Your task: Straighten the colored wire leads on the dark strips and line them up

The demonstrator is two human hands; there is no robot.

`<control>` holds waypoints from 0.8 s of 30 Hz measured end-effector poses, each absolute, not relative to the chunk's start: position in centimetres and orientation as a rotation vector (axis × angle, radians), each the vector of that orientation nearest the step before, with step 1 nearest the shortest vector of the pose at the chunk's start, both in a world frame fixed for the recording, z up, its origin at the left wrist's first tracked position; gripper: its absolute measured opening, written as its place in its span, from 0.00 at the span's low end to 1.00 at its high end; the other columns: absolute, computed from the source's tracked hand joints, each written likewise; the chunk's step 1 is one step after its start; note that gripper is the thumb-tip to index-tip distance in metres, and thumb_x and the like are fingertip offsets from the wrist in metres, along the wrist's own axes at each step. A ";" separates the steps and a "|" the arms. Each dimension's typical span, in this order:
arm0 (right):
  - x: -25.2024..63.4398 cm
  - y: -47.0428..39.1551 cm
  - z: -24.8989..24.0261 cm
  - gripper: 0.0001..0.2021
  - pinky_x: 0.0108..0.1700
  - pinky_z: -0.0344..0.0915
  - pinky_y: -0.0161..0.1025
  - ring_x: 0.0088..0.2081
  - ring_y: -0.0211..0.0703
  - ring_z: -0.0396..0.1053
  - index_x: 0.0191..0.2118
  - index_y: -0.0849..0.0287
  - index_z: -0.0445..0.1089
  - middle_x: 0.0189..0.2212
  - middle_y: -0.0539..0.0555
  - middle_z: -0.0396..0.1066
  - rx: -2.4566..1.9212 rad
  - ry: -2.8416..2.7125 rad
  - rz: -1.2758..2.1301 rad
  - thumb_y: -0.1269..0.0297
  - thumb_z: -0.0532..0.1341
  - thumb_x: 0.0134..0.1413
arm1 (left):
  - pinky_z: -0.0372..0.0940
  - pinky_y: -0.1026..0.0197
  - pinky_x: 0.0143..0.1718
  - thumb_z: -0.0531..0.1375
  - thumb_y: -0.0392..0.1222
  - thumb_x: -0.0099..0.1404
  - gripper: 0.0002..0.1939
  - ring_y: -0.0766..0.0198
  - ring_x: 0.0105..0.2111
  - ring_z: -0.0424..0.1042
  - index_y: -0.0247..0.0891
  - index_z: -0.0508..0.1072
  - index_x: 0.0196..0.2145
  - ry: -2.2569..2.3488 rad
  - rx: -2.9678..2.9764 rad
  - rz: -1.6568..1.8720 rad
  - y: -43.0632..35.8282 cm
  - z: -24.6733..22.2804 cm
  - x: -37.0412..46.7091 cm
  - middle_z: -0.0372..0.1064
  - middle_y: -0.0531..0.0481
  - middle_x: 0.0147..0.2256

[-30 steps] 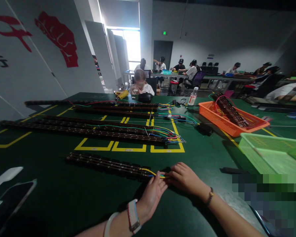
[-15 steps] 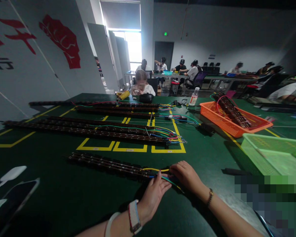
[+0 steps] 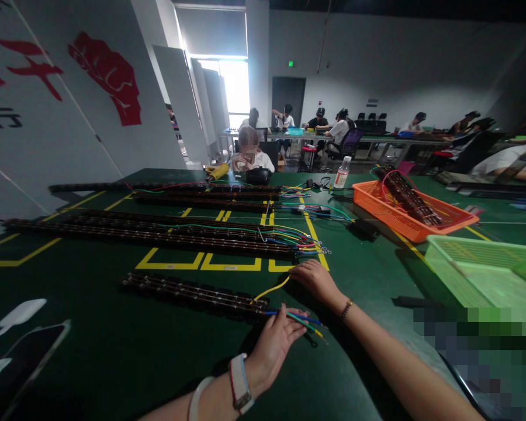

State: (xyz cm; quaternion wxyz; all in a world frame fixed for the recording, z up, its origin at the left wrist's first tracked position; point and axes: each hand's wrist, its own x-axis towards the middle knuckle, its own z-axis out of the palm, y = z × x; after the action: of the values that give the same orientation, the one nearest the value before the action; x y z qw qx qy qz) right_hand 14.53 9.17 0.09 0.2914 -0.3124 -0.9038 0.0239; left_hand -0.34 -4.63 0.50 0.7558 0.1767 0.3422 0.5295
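Note:
A dark, slatted strip assembly (image 3: 188, 292) lies on the green table in front of me, with coloured wires leaving its right end. My right hand (image 3: 318, 283) pinches the far end of a yellow wire (image 3: 269, 290), which slants up and away from the assembly. Beside that end, my left hand (image 3: 278, 336) is closed round the blue wire (image 3: 314, 321) and the green wire (image 3: 305, 325), thumb on top. Their tips stick out past the fingers. A dark ring-shaped end (image 3: 312, 341) shows below them.
Several longer strip assemblies (image 3: 158, 234) lie farther back across yellow tape marks. To the right stand an orange basket (image 3: 416, 233) holding another assembly and a green basket (image 3: 447, 275). A bottle (image 3: 342, 173) is behind; a phone-like dark slab (image 3: 26, 362) lies at left.
My right hand has moved up and away from the left hand, drawing the yellow wire apart from the blue and green ones. The left hand has stayed in place.

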 end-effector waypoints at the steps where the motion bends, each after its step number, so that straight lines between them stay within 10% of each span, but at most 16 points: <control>1: 14.3 9.4 0.0 0.08 0.43 0.63 0.40 0.37 0.42 0.70 0.40 0.58 0.73 0.35 0.55 0.74 -0.818 -2.422 0.062 0.63 0.59 0.60 | 0.58 0.48 0.53 0.56 0.55 0.62 0.20 0.54 0.44 0.71 0.32 0.71 0.35 0.746 0.384 1.154 -4.6 0.5 -0.3 0.73 0.37 0.40; 11: 15.7 6.1 0.7 0.14 0.47 0.64 0.42 0.46 0.44 0.67 0.51 0.56 0.66 0.46 0.58 0.70 -0.913 -2.309 0.346 0.62 0.54 0.62 | 0.59 0.49 0.53 0.56 0.53 0.63 0.19 0.54 0.45 0.71 0.31 0.70 0.37 0.730 0.368 1.147 -4.6 0.0 -0.4 0.72 0.35 0.42; 24: 18.0 1.0 2.4 0.20 0.33 0.55 0.40 0.25 0.39 0.55 0.24 0.57 0.64 0.21 0.50 0.61 -0.336 -2.731 -0.212 0.48 0.54 0.58 | 0.58 0.53 0.53 0.58 0.53 0.62 0.17 0.55 0.48 0.69 0.34 0.72 0.36 0.764 0.337 1.141 -4.6 0.7 -0.4 0.73 0.40 0.40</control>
State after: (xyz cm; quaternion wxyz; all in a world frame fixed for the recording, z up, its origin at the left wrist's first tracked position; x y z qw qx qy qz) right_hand 18.04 0.97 2.43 0.1897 -0.1194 -0.9716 -0.0753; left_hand -0.43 -4.57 0.74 0.7604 0.1548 0.3511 0.5240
